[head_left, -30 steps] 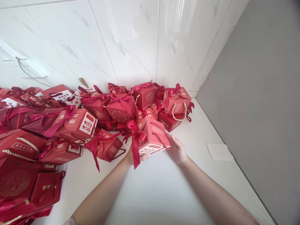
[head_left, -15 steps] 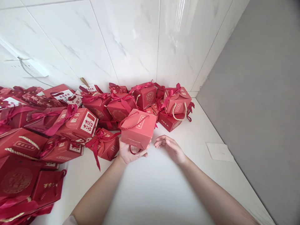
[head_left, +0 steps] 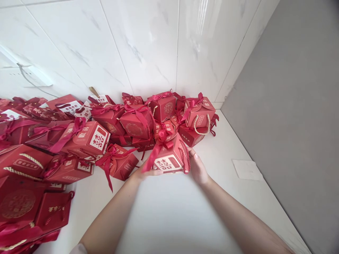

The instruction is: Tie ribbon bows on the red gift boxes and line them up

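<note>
A red gift box (head_left: pixel 172 150) with a ribbon bow on top, a white panel with a red character on its front and dark red cord handles is held between my two hands. My left hand (head_left: pixel 143 173) grips its left side and lower front edge, with some fingers hidden under or behind it. On the other side, my right hand (head_left: pixel 198 167) has its fingers against the box near the cord; part of them is out of sight behind it. Close to my left hand, another red gift box (head_left: pixel 120 164) with a ribbon lies tilted on the white surface (head_left: pixel 172 215).
Many red gift boxes (head_left: pixel 86 139) are heaped along the left and back. Two stacked boxes (head_left: pixel 200 111) stand at the back right. A white sheet (head_left: pixel 247 170) lies near the grey panel (head_left: pixel 291 123). A cable (head_left: pixel 34 84) runs down the marbled tile wall (head_left: pixel 148 46).
The held gift box has turned, so its bow and white front panel now show instead of a plain red side. My right hand has come up to touch it.
</note>
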The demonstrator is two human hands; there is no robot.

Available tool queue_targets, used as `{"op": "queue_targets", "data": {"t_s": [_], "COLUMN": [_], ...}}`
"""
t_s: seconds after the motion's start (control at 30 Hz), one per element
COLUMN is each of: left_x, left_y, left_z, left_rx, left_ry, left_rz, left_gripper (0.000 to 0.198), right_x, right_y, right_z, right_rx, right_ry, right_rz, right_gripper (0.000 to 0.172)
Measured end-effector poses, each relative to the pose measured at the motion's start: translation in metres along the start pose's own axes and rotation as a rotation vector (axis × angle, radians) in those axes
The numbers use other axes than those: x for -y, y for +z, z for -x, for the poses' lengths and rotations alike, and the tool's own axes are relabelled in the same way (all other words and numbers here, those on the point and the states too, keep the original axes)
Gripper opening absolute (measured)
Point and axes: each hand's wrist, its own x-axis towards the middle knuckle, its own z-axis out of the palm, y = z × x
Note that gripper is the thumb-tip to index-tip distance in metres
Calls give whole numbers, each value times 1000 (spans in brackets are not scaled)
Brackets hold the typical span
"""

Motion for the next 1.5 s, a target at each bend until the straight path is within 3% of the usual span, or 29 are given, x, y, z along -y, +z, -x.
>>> {"op": "queue_targets", "data": {"t_s": [0.13,0.3,0.5,0.63,0.77,0.87,0.97,1.1,1.23,1.37,1.43,1.5], "left_x": [-7,-6,-2,-4,-10,-18,-28,-44,-59,-69,-69,-67], "left_y": [0,-6,-8,-3,3,6,8,4,-2,2,8,15], "left_z": [-7,-15,-16,-13,-10,-9,-8,-4,2,10,12,13], "left_rx": [-87,-113,-224,-218,-241,-268,-293,-315,-330,-368,-421,-524], "left_ry": [118,83,-26,-52,-66,-94,-126,-179,-247,-246,-217,-156], "left_rz": [-169,78,50,52,99,161,252,330,315,243,85,-231], "left_gripper": [84,52,16,25,31,35,38,37,31,30,31,25], "right_x": [-2,-7,-8,-3,10,28,51,74,85,96,100,100], "right_y": [-4,-13,-15,-15,-22,-29,-35,-46,-60,-67,-67,-66], "right_z": [-6,-11,-8,-6,-9,-10,-10,-9,-10,-7,-4,-2], "right_rx": [-134,-255,-127,-51,4,45,57,-36,-127,-121,-110,-99], "right_ry": [-32,-95,-35,27,118,188,267,274,286,320,302,273], "right_rz": [122,478,782,724,586,459,169,-110,-123,-66,44,252], "right_gripper": [37,30,34,27,7,7,5,7,13,17,21,25]}}
